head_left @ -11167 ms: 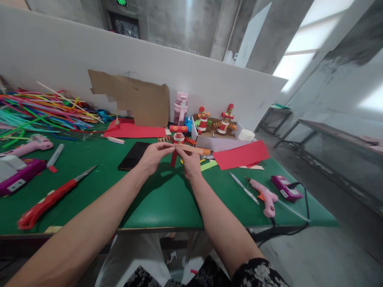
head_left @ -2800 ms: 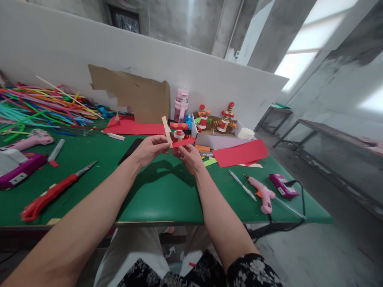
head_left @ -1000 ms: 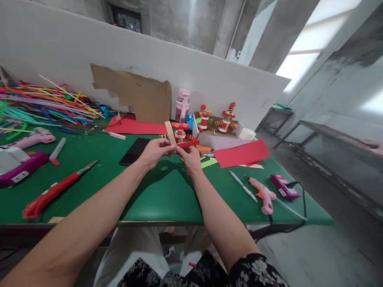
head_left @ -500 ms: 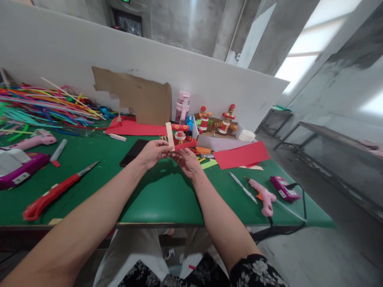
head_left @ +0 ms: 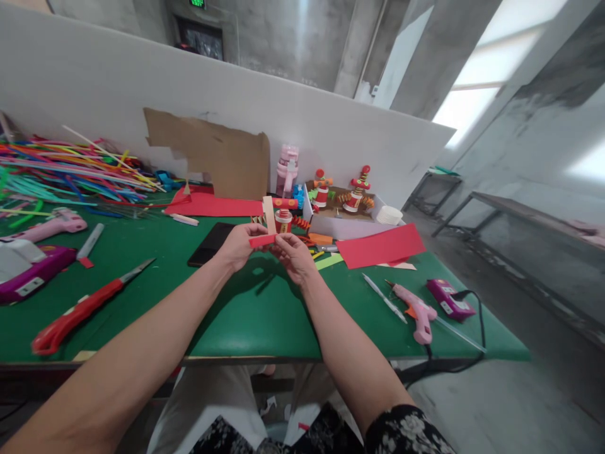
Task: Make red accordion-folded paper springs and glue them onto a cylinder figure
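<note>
Red strip (head_left: pixel 261 241), tan strip (head_left: pixel 269 214): likely light, easily creased; hold ends. Right hand (head_left: pixel 293 255) pinches red strip; left hand (head_left: pixel 236 247), part-hidden, seemingly likewise.

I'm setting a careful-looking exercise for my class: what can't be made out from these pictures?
All in the head view:
Left hand: fingertips partly hidden behind the red strip, so their grip is unclear.
Tan strip: lower end, behind the red strip.
Black slab: right end, covered by the left hand.
Left purple box: cut off by the left edge.
Green sign: cut off by the top edge.
Cup: markings too small.
</note>
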Available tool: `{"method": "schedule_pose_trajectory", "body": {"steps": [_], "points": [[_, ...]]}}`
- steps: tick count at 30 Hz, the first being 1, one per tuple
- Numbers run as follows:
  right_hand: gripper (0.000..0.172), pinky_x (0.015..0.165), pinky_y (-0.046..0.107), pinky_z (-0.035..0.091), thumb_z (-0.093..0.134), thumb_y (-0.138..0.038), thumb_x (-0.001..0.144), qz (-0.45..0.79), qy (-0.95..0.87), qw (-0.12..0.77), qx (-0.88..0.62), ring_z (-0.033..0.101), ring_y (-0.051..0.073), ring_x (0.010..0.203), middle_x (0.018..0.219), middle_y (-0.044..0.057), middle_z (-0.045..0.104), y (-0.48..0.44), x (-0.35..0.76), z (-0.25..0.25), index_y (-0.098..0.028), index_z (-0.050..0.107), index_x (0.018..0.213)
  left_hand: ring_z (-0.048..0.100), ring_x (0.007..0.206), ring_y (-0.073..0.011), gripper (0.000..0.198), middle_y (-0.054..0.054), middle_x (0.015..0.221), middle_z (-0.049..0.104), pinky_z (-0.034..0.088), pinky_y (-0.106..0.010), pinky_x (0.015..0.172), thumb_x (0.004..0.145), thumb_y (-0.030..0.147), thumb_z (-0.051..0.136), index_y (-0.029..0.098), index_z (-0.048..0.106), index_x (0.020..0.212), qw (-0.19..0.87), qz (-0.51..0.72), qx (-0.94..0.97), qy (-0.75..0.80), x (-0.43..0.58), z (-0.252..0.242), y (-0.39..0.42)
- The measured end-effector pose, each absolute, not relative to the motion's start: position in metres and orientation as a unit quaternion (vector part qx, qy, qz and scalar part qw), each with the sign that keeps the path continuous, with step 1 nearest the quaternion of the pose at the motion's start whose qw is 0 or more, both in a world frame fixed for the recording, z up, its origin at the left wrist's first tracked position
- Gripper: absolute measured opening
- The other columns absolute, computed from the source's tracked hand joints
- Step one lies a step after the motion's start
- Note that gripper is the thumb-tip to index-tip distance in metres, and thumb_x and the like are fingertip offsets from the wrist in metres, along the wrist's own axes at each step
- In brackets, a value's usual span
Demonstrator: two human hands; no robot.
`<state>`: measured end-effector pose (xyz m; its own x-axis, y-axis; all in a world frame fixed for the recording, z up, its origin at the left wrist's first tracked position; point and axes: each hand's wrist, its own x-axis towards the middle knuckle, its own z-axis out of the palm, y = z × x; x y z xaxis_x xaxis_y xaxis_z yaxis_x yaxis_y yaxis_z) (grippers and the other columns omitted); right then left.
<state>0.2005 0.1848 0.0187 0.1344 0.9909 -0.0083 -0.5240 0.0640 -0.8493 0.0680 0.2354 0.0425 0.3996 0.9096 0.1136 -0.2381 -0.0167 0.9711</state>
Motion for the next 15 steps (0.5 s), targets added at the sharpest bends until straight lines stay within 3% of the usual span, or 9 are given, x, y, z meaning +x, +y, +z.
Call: {"method": "schedule_pose_trajectory", "body": {"steps": [7, 15], "points": [[0.033, 0.07, 0.024, 0.053, 0.09, -0.032, 0.053, 0.564, -0.326, 0.66, -0.374, 0.063, 0.009, 0.06, 0.066, -0.004, 0.068, 0.1856, 0.2005, 0.0181, -0.019, 0.066, 0.07, 0.054, 0.048, -0.0126, 0.034, -0.002, 0.055, 0.064, 0.042, -0.027, 0.051, 0.045, 0.034, 0.086, 0.015, 0.068, 0.066, 0.635, 0.449, 0.548, 0.309, 0.0655, 0.0373, 0.2383], [0.032, 0.073, 0.026, 0.054, 0.087, -0.035, 0.056, 0.523, -0.333, 0.672, -0.405, 0.063, 0.01, 0.061, 0.067, -0.003, 0.068, 0.1873, 0.2015, 0.0165, -0.018, 0.067, 0.074, 0.059, 0.054, -0.015, 0.04, -0.006, 0.062, 0.068, 0.048, -0.032, 0.059, 0.043, 0.036, 0.089, 0.012, 0.071, 0.07, 0.654, 0.442, 0.53, 0.311, 0.0672, 0.0374, 0.2388]]}}
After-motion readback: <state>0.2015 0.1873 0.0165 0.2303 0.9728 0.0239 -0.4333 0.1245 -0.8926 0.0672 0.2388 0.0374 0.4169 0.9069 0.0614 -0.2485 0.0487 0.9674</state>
